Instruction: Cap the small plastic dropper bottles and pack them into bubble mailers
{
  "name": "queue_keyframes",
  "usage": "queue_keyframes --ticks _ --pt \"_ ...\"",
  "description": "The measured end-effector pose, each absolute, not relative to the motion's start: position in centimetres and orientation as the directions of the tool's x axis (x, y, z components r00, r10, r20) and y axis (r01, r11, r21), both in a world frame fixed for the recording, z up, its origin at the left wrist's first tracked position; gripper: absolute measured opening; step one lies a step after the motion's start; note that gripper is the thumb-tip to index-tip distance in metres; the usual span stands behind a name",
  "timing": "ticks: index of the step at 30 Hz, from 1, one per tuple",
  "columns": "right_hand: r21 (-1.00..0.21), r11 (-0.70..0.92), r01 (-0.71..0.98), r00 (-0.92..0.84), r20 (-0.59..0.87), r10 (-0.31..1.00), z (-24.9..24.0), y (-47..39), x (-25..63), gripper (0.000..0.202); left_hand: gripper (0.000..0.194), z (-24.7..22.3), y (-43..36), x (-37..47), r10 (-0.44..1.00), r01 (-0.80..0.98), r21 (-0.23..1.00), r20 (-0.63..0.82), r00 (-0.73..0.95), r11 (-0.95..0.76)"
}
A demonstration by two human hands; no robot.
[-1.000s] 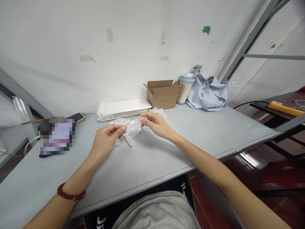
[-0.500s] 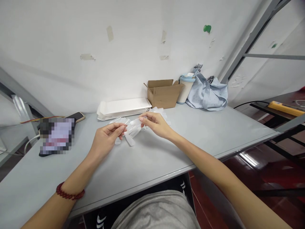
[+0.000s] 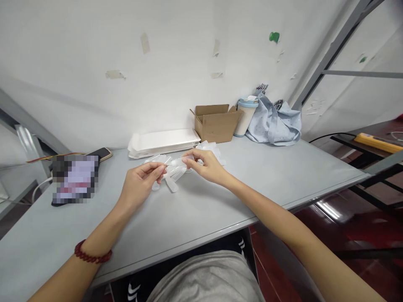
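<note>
Several clear plastic pieces (image 3: 171, 183) lie in a loose cluster on the grey table, with more of them (image 3: 210, 147) behind my right hand. My left hand (image 3: 141, 180) is closed in a pinch at the cluster's left side; what sits at its fingertips is thin and too small to name. From the right, my right hand (image 3: 204, 164) pinches a translucent plastic piece (image 3: 177, 161) between thumb and fingers. The two hands are a short gap apart, above the cluster.
Behind the hands lie a stack of white flat packets (image 3: 163, 140) and an open cardboard box (image 3: 218, 126). A lidded cup (image 3: 246, 117) and a light blue bag (image 3: 277, 126) stand to the right. Phones (image 3: 105, 154) and cables lie at the left.
My right hand has shifted very slightly left, and its fingers sit a little differently on the plastic piece. My left hand looks almost unmoved.
</note>
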State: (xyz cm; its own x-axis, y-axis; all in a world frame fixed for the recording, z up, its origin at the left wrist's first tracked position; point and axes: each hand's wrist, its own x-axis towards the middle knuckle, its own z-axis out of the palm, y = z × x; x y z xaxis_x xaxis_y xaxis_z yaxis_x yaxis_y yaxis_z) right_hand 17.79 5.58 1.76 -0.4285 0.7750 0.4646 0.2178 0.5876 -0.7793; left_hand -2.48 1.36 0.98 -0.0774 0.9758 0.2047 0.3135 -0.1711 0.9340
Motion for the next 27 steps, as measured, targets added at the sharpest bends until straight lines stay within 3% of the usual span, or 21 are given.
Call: queue_keyframes --ticks 4,27 --pt "-0.729 0.641 0.239 -0.436 0.51 0.742 1.36 5.53 17.62 0.02 0.027 0.83 1.36 -2.31 0.978 0.363 0.919 0.195 -0.074 -0.155" --pt "-0.725 0.628 0.283 -0.521 0.433 0.735 0.77 5.71 17.53 0.021 0.024 0.86 1.03 -1.72 0.982 0.415 0.9 0.175 -0.068 -0.132"
